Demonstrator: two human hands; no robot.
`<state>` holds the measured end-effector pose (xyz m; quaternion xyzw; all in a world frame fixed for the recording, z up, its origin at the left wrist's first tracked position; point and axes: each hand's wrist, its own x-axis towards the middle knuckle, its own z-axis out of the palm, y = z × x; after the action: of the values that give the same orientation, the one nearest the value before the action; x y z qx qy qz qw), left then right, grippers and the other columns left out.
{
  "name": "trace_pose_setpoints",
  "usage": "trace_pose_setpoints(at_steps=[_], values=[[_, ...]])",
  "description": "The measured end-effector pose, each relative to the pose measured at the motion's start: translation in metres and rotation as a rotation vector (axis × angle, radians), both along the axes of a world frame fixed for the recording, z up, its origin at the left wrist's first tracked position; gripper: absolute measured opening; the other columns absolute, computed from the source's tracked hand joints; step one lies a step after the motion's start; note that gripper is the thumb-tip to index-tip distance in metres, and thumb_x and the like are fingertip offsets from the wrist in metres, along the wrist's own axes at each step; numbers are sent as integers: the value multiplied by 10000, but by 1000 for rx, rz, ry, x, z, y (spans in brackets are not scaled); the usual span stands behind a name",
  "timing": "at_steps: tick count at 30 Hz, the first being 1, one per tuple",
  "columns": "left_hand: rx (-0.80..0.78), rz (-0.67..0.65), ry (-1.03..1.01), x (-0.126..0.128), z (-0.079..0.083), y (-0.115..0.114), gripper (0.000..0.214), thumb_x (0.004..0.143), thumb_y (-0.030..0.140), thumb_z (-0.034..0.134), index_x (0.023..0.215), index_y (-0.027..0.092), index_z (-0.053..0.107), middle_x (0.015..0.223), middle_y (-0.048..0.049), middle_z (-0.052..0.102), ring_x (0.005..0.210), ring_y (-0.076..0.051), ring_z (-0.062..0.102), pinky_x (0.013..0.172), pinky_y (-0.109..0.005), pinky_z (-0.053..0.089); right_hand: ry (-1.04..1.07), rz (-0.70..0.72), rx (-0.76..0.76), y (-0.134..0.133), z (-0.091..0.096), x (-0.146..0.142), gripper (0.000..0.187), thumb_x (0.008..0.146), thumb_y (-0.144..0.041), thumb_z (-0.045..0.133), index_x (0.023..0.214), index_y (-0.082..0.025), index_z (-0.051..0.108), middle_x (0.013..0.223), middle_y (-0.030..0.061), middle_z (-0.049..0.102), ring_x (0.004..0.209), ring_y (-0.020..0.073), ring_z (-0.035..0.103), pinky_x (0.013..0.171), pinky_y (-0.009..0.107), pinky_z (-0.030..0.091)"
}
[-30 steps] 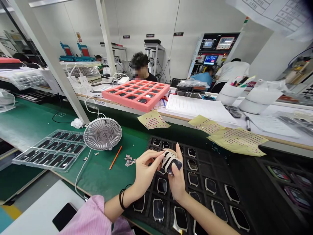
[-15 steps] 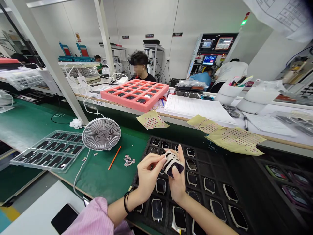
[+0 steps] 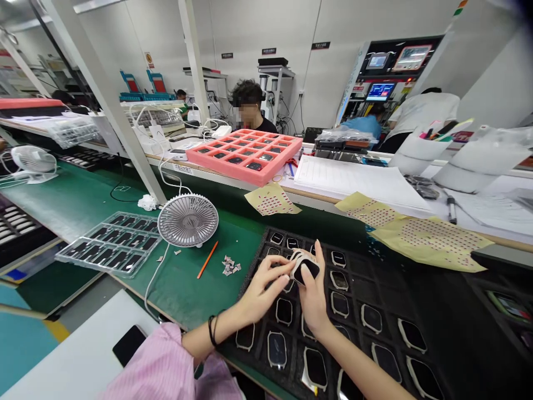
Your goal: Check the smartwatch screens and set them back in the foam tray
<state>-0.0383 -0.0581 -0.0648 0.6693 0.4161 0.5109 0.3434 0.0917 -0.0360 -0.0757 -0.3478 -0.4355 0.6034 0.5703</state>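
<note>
My right hand [image 3: 313, 294] grips a small stack of watch cases [image 3: 305, 268], thumb on the top one's dark screen. My left hand [image 3: 263, 290] reaches in from the left, its fingertips pinching the stack's left side. Both hands hover over a black foam tray [image 3: 375, 289] whose pockets hold several watch cases with pale rims. A black band circles my left wrist, and a pink sleeve covers that arm.
A small white fan [image 3: 188, 220] stands on the green mat, an orange pencil [image 3: 207, 259] and small paper scraps [image 3: 230, 265] beside it. A clear tray of dark parts [image 3: 112, 250] lies left. Yellow sticker sheets [image 3: 428, 240], a pink tray [image 3: 245, 154] and co-workers lie behind. A phone [image 3: 129, 344] lies near.
The view has swung left and down a little. My hands with the stack have stayed together over the tray, the left fingers sliding closer onto the stack.
</note>
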Motion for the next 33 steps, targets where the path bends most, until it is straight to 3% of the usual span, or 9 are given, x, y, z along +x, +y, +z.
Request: trace_pose_setpoints(at_steps=[2, 4, 6, 9, 14, 23, 28, 33], values=[[-49, 2, 151, -25, -3, 10, 337, 952, 323, 408, 1197, 223, 617, 1149, -87, 556, 1114, -210, 524, 982, -346, 414, 45, 40, -44, 5, 2, 0, 748, 853, -418, 569, 1471, -379, 149, 1211, 32, 571, 999, 213, 593, 787, 368, 496], [-100, 173, 392, -54, -13, 20, 305, 934, 303, 448, 1171, 210, 615, 1119, -86, 582, 1084, -217, 529, 964, -350, 415, 98, 87, -92, 8, 5, 0, 744, 846, -406, 589, 1467, -370, 182, 1076, 25, 633, 848, 206, 635, 687, 361, 509], [-202, 329, 758, -78, -28, 27, 239, 908, 258, 484, 1072, 198, 648, 1083, -86, 596, 1056, -232, 527, 948, -369, 408, 137, 122, -146, 10, 7, 0, 732, 842, -402, 599, 1461, -358, 211, 984, 16, 656, 745, 196, 644, 633, 356, 506], [-285, 385, 871, -99, -49, 30, 163, 849, 220, 563, 961, 156, 663, 1029, -110, 600, 974, -265, 542, 870, -397, 426, 169, 148, -209, 10, 8, 0, 713, 836, -392, 606, 1450, -343, 248, 920, 3, 661, 659, 173, 632, 607, 340, 493], [-336, 381, 918, -101, -62, 31, 112, 824, 211, 580, 875, 143, 653, 987, -117, 603, 948, -277, 541, 809, -375, 430, 204, 199, -272, 8, 10, 0, 679, 844, -373, 596, 1442, -310, 280, 949, 19, 664, 655, 177, 625, 586, 327, 468], [-421, 291, 912, -110, -61, 47, 97, 759, 202, 598, 703, 173, 673, 869, -86, 653, 885, -247, 601, 735, -305, 449, 320, 357, -493, 14, 12, 3, 446, 852, -338, 551, 1271, -201, 486, 869, 73, 683, 617, 201, 620, 490, 304, 422], [-447, 300, 904, -107, -58, 47, 146, 715, 273, 653, 805, 159, 673, 907, -103, 647, 868, -262, 614, 698, -308, 438, 326, 371, -530, 14, 9, 3, 321, 843, -335, 541, 1131, -193, 545, 821, 66, 688, 587, 201, 617, 465, 293, 395], [-477, 254, 853, -104, -57, 49, 50, 682, 146, 630, 639, 167, 642, 754, -72, 666, 757, -234, 639, 623, -275, 426, 346, 374, -551, 13, 9, 3, 289, 836, -319, 539, 1093, -187, 543, 813, 73, 694, 574, 201, 623, 468, 281, 384]])
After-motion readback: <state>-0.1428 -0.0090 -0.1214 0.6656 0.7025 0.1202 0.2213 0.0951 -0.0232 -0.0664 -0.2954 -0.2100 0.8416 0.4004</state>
